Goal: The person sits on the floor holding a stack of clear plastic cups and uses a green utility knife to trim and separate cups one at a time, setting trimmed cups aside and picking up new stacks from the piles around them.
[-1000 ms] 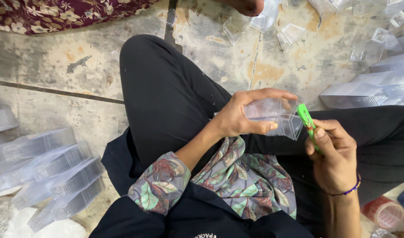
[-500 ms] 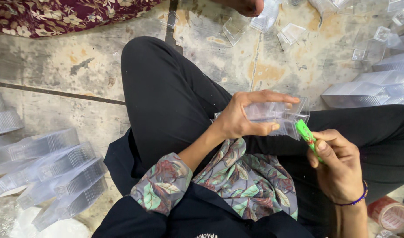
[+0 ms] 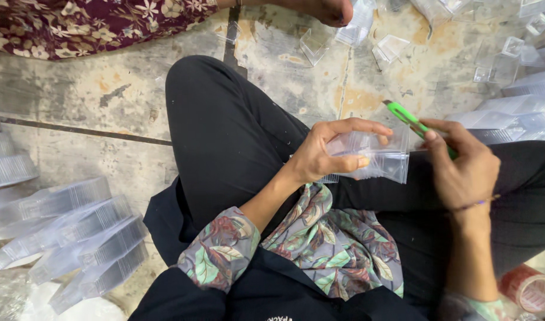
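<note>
I sit cross-legged on the floor in black trousers. My left hand (image 3: 326, 151) grips a small clear plastic box (image 3: 379, 157) over my lap, thumb underneath and fingers curled over its top. My right hand (image 3: 463, 163) holds a green-handled cutter (image 3: 406, 116), its tip raised just above the box's upper right corner. A patterned cloth (image 3: 338, 244) lies across my lap below the box.
Stacks of flattened clear plastic boxes (image 3: 70, 238) lie on the floor at my left. More clear boxes (image 3: 504, 65) are scattered at the upper right. Another person's foot (image 3: 326, 9) and floral garment (image 3: 88, 24) are at the top. A roll of tape (image 3: 531, 288) sits at lower right.
My right hand has lifted the green cutter from beside the box's right edge up to above its top corner. My left hand still holds the box.
</note>
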The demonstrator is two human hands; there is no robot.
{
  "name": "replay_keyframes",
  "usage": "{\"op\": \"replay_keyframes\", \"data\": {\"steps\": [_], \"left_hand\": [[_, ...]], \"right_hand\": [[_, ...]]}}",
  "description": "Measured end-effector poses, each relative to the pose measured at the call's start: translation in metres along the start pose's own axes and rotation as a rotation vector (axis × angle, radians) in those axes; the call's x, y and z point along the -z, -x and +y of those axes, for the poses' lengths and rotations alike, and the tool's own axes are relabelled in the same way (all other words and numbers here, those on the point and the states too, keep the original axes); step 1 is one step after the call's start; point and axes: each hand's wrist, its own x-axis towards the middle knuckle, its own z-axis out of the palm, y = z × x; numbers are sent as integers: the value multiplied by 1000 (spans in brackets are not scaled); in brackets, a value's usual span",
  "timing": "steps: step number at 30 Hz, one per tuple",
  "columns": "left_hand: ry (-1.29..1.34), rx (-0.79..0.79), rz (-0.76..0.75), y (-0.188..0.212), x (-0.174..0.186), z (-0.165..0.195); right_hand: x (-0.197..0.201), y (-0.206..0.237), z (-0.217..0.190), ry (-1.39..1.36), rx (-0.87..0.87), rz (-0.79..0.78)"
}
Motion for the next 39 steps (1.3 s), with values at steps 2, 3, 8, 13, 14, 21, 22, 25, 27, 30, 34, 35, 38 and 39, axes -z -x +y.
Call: {"op": "replay_keyframes", "data": {"steps": [2,3,8,13,14,21,22,25,27,30,34,35,38,39], "left_hand": [[-149,-4,32,-1,-1,3],[-281,-45,47,-1,-1,4],[-542,-53,143,-8,-4,9],[-627,-60,113,-9,-3,10],[-652,-78,95,-8,-2,10],[-778,-247,70,-10,-2,5],[-770,-231,70,-9,-3,6],[-715,-98,87,-8,-5,9],[-743,-103,93,-8,-6,10],[-782,-121,103,-8,-5,10],[-790,-130,95,-8,-2,8],[-787,-114,91,-8,-2,8],[-777,-73,82,-7,-3,6],[-777,-67,80,-7,-3,6]], "right_hand": [[-1,-1,-15,24,84,-38],[-1,-1,-21,-152,124,-87],[-5,4,-33,-595,146,-380],[-15,5,-24,-592,46,-409],[-17,5,-22,-601,56,-407],[-25,7,-11,-735,76,-363],[-25,7,-10,-743,85,-363],[-25,7,-8,-745,76,-364],[-25,7,-7,-745,79,-362],[-24,8,-5,-720,110,-347],[-23,8,-3,-691,97,-339],[-24,8,-3,-702,95,-343],[-24,9,-2,-722,84,-353],[-25,9,-2,-719,82,-352]]}}
